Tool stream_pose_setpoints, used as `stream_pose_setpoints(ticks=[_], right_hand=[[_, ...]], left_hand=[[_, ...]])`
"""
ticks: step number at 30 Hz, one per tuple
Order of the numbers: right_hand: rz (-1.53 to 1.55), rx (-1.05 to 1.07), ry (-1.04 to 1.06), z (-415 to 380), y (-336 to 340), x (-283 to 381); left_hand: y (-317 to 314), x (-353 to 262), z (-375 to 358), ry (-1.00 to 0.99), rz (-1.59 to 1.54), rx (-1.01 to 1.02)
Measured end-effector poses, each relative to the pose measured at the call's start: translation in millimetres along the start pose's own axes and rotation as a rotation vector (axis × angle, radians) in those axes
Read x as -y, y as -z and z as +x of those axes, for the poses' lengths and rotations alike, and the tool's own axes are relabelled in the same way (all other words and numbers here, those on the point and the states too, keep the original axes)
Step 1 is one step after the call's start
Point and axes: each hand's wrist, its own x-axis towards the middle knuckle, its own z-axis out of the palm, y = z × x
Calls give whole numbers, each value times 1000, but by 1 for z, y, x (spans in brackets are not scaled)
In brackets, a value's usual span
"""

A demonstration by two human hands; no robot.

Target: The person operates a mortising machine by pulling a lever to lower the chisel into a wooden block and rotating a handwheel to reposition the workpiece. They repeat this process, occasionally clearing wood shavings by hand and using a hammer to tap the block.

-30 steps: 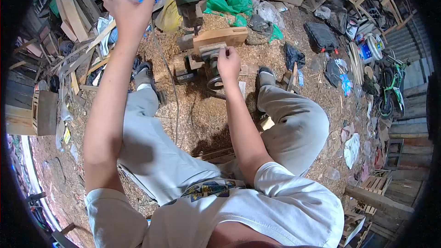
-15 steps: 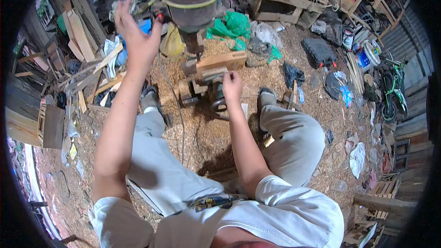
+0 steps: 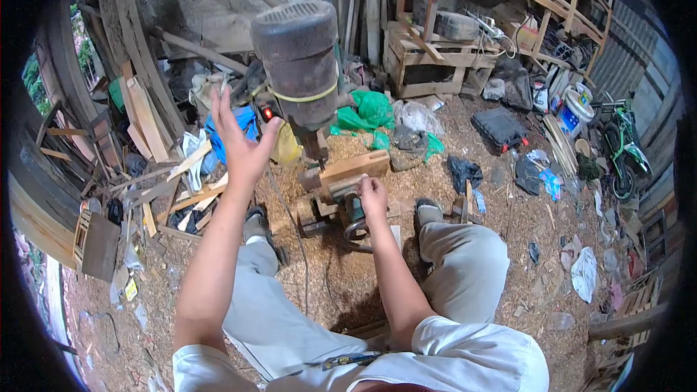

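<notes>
My left hand [image 3: 245, 149] is raised with its fingers spread, the thumb beside a small glowing red switch [image 3: 268, 112] on the left of an upright machine with a dark motor housing [image 3: 299, 43]. Under the machine's bit, a wooden block [image 3: 356, 168] lies held in a vise [image 3: 347, 187]. My right hand [image 3: 374, 197] is closed at the right end of the vise, just above a metal handwheel [image 3: 357, 230]. Whatever its fingers grip is hidden.
A cable [image 3: 294, 236] hangs down between my legs to the shavings-covered floor. Green plastic bags [image 3: 369, 110] lie behind the machine. Wood offcuts [image 3: 145, 120] lean at left. A black case [image 3: 499, 129], a white bucket [image 3: 575, 110] and a small green bike [image 3: 623, 147] stand at right.
My view has tilted up, so the machine and both hands sit lower and the motor's top shows. The left hand stays spread by the red switch; the right stays closed at the vise.
</notes>
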Motion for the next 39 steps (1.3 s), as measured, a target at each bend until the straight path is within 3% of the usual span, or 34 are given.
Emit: stream_pose_setpoints(ticks=[2, 6, 8, 10, 14, 16, 20, 26, 29, 33, 39], right_hand=[[126, 6, -147, -6, -1, 28], [327, 3, -67, 15, -13, 63], [286, 47, -83, 40, -18, 91], [379, 154, 149, 61, -28, 135], [382, 265, 292, 95, -52, 235], [372, 388, 464, 115, -70, 274], [461, 522, 492, 155, -104, 349], [342, 569, 502, 223, -160, 403], [323, 473, 619, 251, -189, 415], [414, 433, 529, 238, -197, 447], [419, 522, 556, 218, -172, 481]], left_hand=[[3, -7, 1, 21, -27, 64], [9, -26, 4, -41, -90, 96], [11, -31, 4, -54, -113, 109], [14, -36, 5, -97, -100, 169], [18, -42, 9, -131, -133, 241], [18, -43, 10, -131, -132, 243], [17, -44, 16, -124, -151, 228], [11, -50, 23, -76, -213, 201], [10, -58, 26, -72, -233, 195], [8, -59, 27, -80, -239, 173], [10, -58, 25, -42, -281, 134]])
